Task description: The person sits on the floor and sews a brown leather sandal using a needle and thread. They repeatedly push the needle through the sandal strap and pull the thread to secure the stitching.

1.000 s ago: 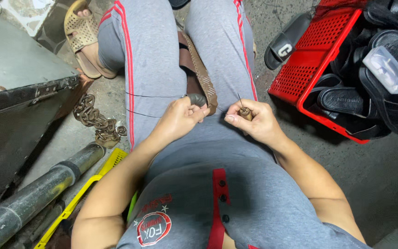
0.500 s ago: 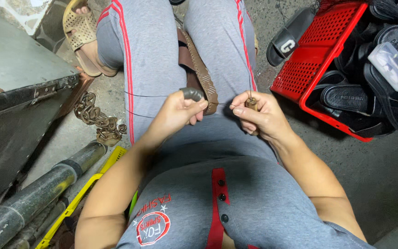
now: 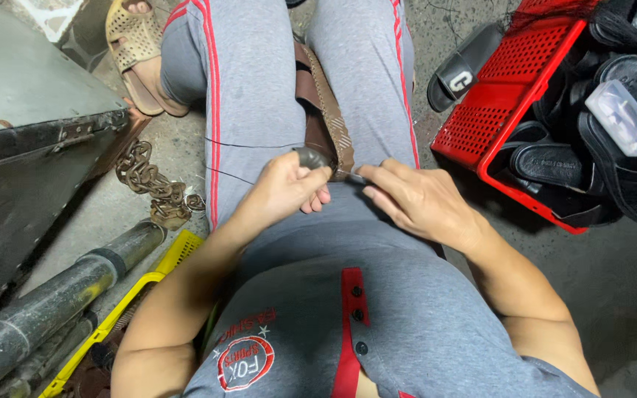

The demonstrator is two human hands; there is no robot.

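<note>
Between the knees, in the lap of the grey trousers (image 3: 259,110), lies a brown sandal (image 3: 326,121), its woven strap running down toward both hands. The left hand (image 3: 285,191) sits at the near end of that sandal, fingers curled together and pinching a small dark piece (image 3: 311,157) against the strap. The right hand (image 3: 418,203) is just beside it, touching the same end, thumb and forefinger drawn together on something too small to make out. A thin thread (image 3: 230,144) stretches across the left thigh. Off to the right, a red plastic crate (image 3: 510,110) holds black sandals (image 3: 554,163), with one more black slide (image 3: 460,68) leaning outside it. Left of the leg, a rusty chain (image 3: 149,184) lies on the floor beside a dark pipe (image 3: 60,295) and a yellow tray (image 3: 149,284).
</note>
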